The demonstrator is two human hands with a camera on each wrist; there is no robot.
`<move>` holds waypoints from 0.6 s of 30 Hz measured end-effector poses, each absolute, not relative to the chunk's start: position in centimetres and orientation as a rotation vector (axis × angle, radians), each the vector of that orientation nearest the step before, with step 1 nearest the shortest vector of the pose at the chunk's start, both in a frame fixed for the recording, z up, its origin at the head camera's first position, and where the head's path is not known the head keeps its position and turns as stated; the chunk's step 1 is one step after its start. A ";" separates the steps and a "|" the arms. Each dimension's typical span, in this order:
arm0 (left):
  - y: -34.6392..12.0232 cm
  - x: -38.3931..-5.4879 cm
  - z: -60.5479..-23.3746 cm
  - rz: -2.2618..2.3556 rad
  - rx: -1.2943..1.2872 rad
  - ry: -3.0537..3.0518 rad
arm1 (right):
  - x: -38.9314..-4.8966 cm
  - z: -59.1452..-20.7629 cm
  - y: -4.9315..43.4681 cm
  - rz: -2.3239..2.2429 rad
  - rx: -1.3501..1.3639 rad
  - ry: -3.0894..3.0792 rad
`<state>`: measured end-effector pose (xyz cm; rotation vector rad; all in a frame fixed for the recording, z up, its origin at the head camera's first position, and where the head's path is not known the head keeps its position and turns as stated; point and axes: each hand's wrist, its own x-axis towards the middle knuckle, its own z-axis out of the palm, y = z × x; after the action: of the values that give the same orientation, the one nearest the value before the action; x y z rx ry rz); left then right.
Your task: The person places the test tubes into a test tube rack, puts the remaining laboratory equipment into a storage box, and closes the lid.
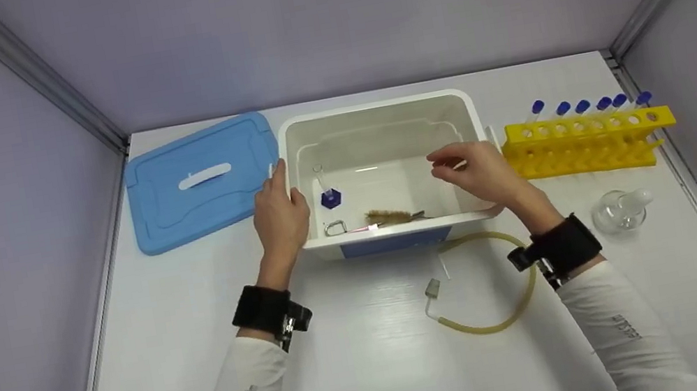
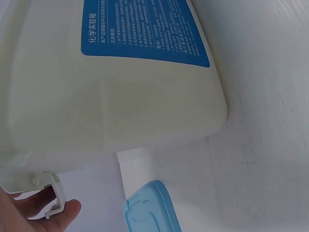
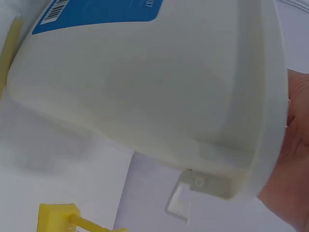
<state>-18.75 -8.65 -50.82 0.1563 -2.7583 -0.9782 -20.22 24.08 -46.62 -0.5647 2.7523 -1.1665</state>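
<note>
A white plastic box stands at the middle of the table. My left hand grips its left side, and the left wrist view shows fingers around the white latch. My right hand hangs over the right part of the box with thumb and fingers loosely bent; no object shows between them. Inside lie a measuring cylinder with a blue hexagonal base, a bristle brush and a small metal clamp. In the right wrist view the box wall hides the right fingers.
Left of the box lies its blue lid. To the right stand a yellow rack with several blue-capped tubes and a clear glass alcohol lamp. Yellow rubber tubing with a stopper curves in front of the box.
</note>
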 end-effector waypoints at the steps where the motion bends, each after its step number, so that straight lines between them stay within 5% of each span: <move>1: -8.6 -18.8 -50.8 -0.976 0.156 -2.759 | -20.1 -46.4 24.4 -1.198 -0.540 2.774; 18: -8.4 -18.9 -50.8 -0.988 0.175 -2.774 | -17.3 -45.8 32.4 -1.687 0.119 3.133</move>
<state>-18.89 -8.39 -50.79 0.1747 -2.7741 -0.9879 -17.32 32.41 -45.83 0.1188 3.1331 -1.6873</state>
